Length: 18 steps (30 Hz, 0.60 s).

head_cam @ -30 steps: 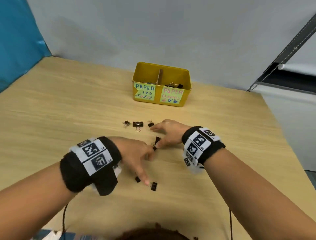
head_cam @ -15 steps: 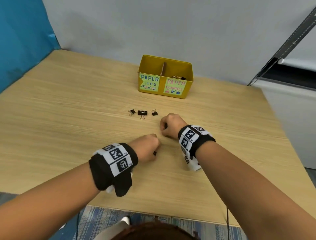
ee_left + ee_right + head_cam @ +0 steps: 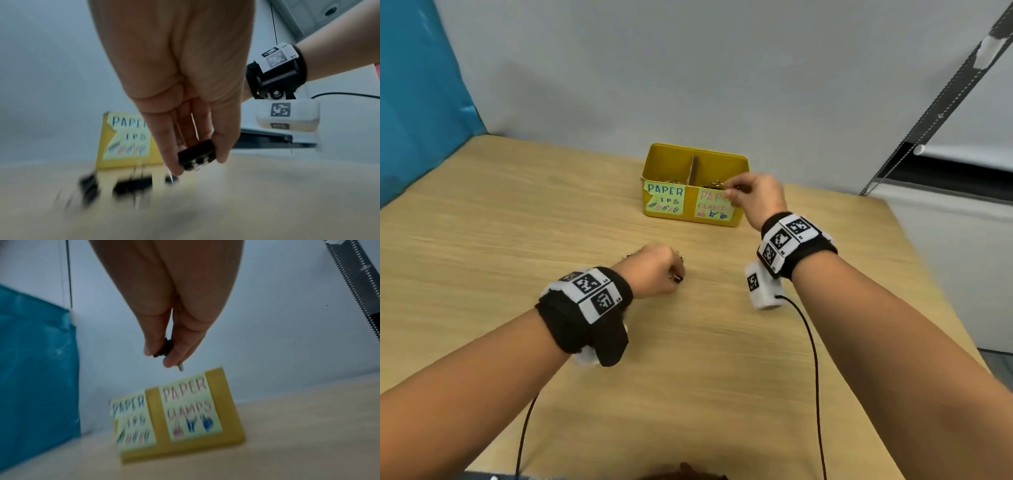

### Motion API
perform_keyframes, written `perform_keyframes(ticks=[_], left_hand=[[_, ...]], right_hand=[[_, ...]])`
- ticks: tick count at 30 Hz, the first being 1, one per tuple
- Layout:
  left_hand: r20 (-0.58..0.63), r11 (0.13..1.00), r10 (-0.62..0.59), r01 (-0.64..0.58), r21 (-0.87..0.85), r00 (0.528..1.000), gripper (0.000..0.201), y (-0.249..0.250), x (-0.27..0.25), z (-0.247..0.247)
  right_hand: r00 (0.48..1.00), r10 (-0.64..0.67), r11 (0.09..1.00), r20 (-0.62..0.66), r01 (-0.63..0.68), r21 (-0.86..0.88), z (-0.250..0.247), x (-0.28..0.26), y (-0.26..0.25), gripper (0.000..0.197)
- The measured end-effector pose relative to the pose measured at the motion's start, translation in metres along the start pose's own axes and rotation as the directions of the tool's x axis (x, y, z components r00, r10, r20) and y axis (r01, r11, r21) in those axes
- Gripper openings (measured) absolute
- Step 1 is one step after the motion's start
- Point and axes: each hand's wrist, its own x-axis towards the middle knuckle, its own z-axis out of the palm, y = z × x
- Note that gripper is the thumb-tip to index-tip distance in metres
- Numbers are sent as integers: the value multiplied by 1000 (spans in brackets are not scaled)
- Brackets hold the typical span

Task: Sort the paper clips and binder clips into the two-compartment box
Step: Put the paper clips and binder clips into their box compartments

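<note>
A yellow two-compartment box (image 3: 739,164) stands at the back of the table, with paper clips in its left half and binder clips in its right half. My right hand (image 3: 751,198) hovers at the box's front right rim and pinches a black binder clip (image 3: 167,345). Low over the table, my left hand (image 3: 657,270) grips another black binder clip (image 3: 197,153). Blurred in the left wrist view, a few binder clips (image 3: 133,185) lie on the table just beyond the left hand; the head view hides most of them behind that hand.
The box front carries two paper labels (image 3: 664,200), one for paper clips and one for paper clamps. A grey wall rises behind the table (image 3: 517,222), a blue panel (image 3: 417,102) stands at the left, and a white cabinet (image 3: 945,240) borders the right edge.
My right hand has risen from the table and travelled forward to the box with its binder clip. The left hand has moved forward to the row of clips, which it now hides.
</note>
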Motion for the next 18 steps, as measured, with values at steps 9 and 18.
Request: perform_keyframes(ticks=[9,18], left_hand=[[-411,989,57,-109,-105,910,30,28,100,-104],[-329,997,20,-45,-68,944,30,-11,127,-90]], right_hand=[[997,5,999,-74,-1,44,-6,75,-9,27],[982,-170,982,85,176,-71,30,36,21,14]])
